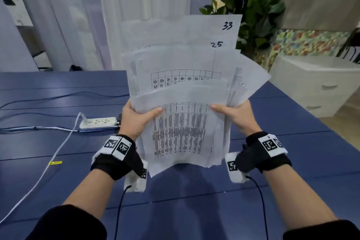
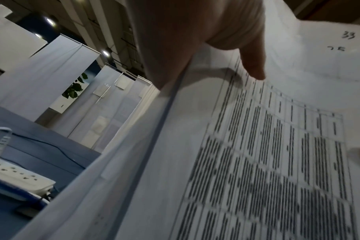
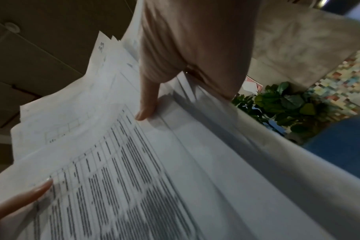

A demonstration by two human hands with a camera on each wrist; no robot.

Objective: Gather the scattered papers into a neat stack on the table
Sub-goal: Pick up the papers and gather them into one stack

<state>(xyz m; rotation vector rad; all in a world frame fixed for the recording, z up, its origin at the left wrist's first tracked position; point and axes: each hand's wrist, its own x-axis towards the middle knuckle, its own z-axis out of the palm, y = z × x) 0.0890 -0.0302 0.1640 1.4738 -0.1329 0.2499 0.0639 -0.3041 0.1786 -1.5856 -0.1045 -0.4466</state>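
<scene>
A bundle of white printed papers (image 1: 183,91) is held up above the blue table (image 1: 58,142), its sheets fanned and uneven at the top, two of them marked 33 and 25. My left hand (image 1: 136,119) grips the bundle's left edge, thumb across the front sheet. My right hand (image 1: 233,117) grips the right edge the same way. The left wrist view shows the left thumb (image 2: 255,65) pressed on the papers (image 2: 257,162). The right wrist view shows the right thumb (image 3: 148,104) on the papers (image 3: 134,162), with the sheet edges splayed behind it.
A white power strip (image 1: 98,122) with white and blue cables lies on the table to the left of the hands. A white drawer cabinet (image 1: 319,85) stands at the right beyond the table edge. A green plant (image 1: 251,6) and white curtains (image 1: 97,15) are behind.
</scene>
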